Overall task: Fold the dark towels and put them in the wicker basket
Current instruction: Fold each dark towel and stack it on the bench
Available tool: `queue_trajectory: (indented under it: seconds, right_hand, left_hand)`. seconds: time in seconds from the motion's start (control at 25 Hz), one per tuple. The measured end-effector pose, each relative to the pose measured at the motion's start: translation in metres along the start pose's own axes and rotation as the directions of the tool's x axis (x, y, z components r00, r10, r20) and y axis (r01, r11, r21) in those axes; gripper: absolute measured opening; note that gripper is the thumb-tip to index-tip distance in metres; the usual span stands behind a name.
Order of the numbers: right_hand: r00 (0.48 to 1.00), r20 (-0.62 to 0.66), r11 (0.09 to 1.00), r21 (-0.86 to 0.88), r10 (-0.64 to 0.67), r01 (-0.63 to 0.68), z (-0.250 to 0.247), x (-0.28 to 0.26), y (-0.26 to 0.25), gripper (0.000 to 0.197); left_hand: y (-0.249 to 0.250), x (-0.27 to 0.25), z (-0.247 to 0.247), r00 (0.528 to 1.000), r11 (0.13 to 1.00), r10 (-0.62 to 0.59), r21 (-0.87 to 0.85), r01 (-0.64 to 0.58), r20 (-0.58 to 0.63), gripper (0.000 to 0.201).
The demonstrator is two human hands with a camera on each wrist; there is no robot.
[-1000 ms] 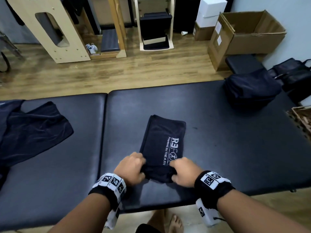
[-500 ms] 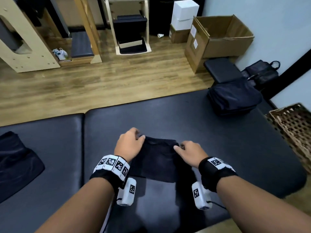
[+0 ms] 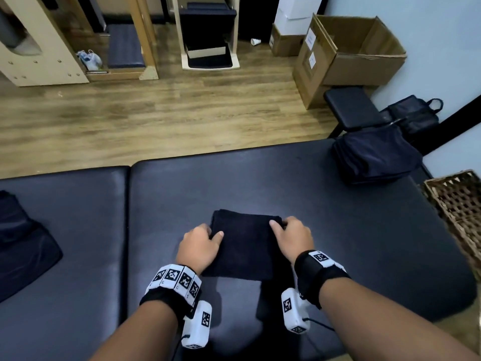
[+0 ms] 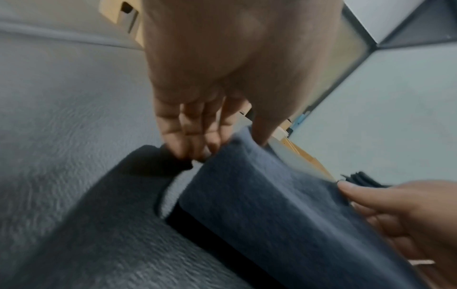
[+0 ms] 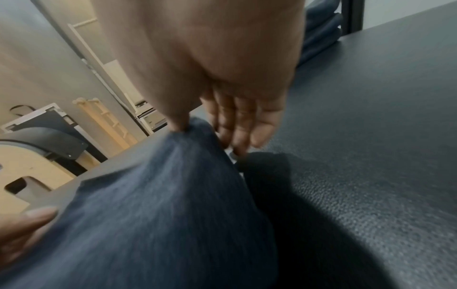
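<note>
A folded dark towel (image 3: pixel 244 246) lies on the black padded table (image 3: pixel 338 230), near the edge where the person stands. The left hand (image 3: pixel 199 247) holds its left side: the thumb lies on top and the fingers (image 4: pixel 190 136) go under the upper layer, so this hand pinches the cloth. The right hand (image 3: pixel 292 238) holds the right side in the same way, with the thumb on the top and the fingers (image 5: pixel 237 125) curled down beside the edge, touching the table. In the wrist views the upper layer is lifted a little from the layer below, and both pictures are blurred.

At the far right corner of the table sits a stack of folded dark towels (image 3: pixel 374 155). The wicker basket (image 3: pixel 458 204) stands just beside the right end of the table, only partly in view. On the left part of the table lies an unfolded dark towel (image 3: pixel 23 251), well apart from the hands. Behind the table, on the wooden floor (image 3: pixel 161 113), stands an open cardboard box (image 3: pixel 348 53).
</note>
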State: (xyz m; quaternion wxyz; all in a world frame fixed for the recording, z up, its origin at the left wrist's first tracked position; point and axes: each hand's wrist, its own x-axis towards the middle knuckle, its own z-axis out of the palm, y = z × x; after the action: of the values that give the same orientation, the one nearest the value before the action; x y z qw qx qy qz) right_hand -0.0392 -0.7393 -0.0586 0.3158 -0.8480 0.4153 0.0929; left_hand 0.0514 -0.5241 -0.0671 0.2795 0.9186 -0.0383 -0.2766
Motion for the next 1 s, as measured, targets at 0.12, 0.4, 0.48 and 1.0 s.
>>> queue_trajectory:
  seconds: [0.12,0.4,0.48,1.0]
  right_hand:
    - [0.972,0.232,0.993,-0.116,0.038,-0.012,-0.001,0.002,0.001,0.042]
    - [0.971,0.24,0.972,0.225,0.004,-0.059,0.004,-0.007,0.01,0.029]
    - [0.975,0.223,0.943,0.318,0.025,-0.097,-0.005,-0.004,0.023,0.034]
    - [0.958,0.282,0.944,0.326,-0.051,-0.045,-0.191,0.114,0.234,0.023]
  left_hand:
    - [0.003,0.002,0.005,0.997,0.988,-0.041,0.154,0.03,0.066,0.046]
    - [0.021,-0.009,0.016,0.992,0.997,-0.079,-0.005,0.08,0.1,0.033]
    - [0.03,-0.013,0.024,0.99,0.979,-0.084,-0.175,0.103,0.115,0.035]
    - [0.243,-0.05,0.208,0.968,0.968,0.2,-0.184,-0.171,0.152,0.05]
